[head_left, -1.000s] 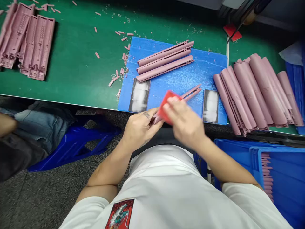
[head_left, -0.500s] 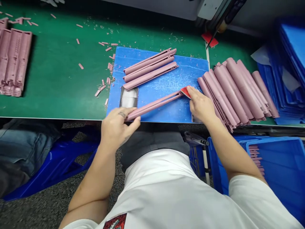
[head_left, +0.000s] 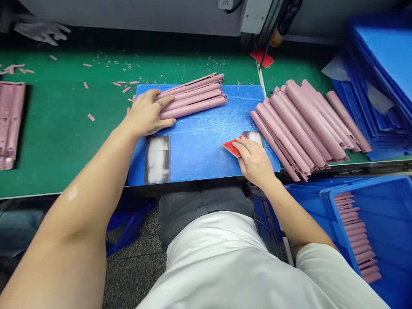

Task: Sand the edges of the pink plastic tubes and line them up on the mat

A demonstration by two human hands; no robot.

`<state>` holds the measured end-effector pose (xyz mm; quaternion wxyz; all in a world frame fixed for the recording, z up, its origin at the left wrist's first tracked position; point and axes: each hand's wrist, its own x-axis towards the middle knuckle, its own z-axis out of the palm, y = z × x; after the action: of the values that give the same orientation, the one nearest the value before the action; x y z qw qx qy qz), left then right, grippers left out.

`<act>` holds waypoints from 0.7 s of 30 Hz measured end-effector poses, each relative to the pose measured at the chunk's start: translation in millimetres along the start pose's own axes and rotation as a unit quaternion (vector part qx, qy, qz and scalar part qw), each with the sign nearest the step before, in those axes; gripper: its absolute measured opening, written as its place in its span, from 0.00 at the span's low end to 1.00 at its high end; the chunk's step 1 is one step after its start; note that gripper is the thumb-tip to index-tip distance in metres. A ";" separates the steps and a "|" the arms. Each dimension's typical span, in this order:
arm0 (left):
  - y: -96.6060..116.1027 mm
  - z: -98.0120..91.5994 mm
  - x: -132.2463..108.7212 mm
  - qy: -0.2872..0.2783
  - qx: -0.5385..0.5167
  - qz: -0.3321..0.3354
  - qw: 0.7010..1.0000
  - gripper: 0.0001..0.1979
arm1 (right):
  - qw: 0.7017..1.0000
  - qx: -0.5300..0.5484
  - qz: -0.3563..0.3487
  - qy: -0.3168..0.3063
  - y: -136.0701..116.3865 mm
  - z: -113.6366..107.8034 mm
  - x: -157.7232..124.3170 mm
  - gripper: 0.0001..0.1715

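At the left ends of a row of several long pink plastic shells [head_left: 199, 91] is my left hand [head_left: 146, 113]. Its fingers and thumb close around the end of the nearest pink shell [head_left: 196, 107], which lies beside the others on a blue board [head_left: 196, 150]. My right hand [head_left: 255, 161] pinches a red sanding pad [head_left: 232, 146] above the board's right side, apart from the shells. Dark-edged pale patches [head_left: 157, 159] show on the board's left and right. Close to my right hand lies a pile of pink shells [head_left: 299, 124].
More pink parts [head_left: 11, 120] lie at the far left of the green table [head_left: 58, 150], with pink scraps scattered about. Another red pad [head_left: 262, 57] is at the back. Blue sheets [head_left: 380, 90] are stacked right, above a blue crate [head_left: 392, 223] holding pink parts.
My left hand has carried the pink shell up and left to the front of the row. The red pad has come off the shell with my right hand. The view has shifted.
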<state>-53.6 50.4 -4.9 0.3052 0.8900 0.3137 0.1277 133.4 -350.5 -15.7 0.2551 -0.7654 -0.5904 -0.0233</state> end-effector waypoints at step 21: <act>130.0 77.8 15.5 -0.100 0.026 0.307 0.946 0.17 | 0.914 0.253 0.212 0.235 58.8 -21.1 -64.9 0.31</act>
<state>53.3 -55.9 15.9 0.2576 0.9591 -0.0035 0.1173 173.3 -427.3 -40.6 0.5707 -0.7550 -0.3230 0.0025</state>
